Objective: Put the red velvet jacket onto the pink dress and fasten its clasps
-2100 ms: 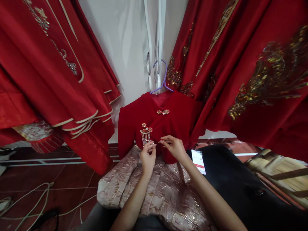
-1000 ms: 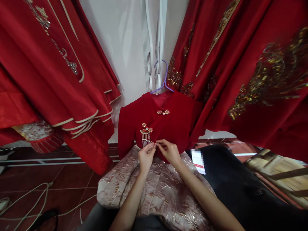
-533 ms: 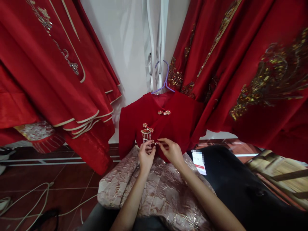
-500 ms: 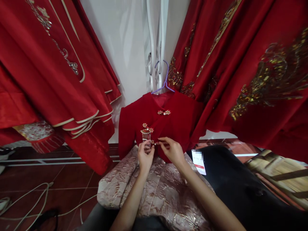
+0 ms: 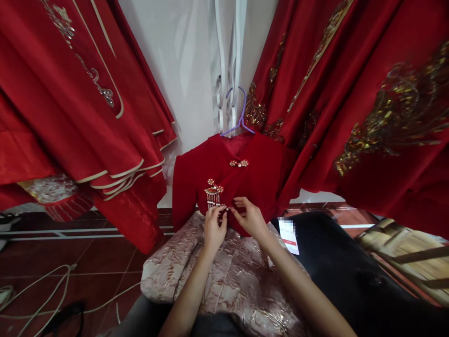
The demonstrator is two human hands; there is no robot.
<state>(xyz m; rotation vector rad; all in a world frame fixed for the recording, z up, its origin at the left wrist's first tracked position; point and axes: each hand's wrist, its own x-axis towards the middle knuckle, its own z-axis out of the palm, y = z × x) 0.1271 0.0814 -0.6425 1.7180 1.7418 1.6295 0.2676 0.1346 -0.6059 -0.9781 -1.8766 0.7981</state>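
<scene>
A red jacket [image 5: 259,182] with a pale pink, metallic-patterned skirt [image 5: 231,276] hangs on a purple hanger [image 5: 241,122] in front of me. At its waist is a small beaded clasp [image 5: 228,208], mostly hidden by fingers. My left hand [image 5: 214,229] pinches the clasp's left end, thumb and fingers bent round it. From the other side, my right hand [image 5: 250,216] has its thumb at the clasp's right end and its index finger bent just above. A tasselled ornament [image 5: 213,192] hangs just above my left fingers. Another beaded clasp [image 5: 239,164] sits near the neckline.
Red garments [image 5: 115,117] hang at the left, and red gowns with gold sequins [image 5: 365,145] at the right. A phone [image 5: 289,238] with a lit screen lies on black fabric [image 5: 326,262]. White cables [image 5: 66,281] trail over the tiled floor at the lower left.
My left fingers have shifted slightly right and cover more of the lower clasp. My right index finger has lifted a little away from its thumb. The jacket has hardly moved.
</scene>
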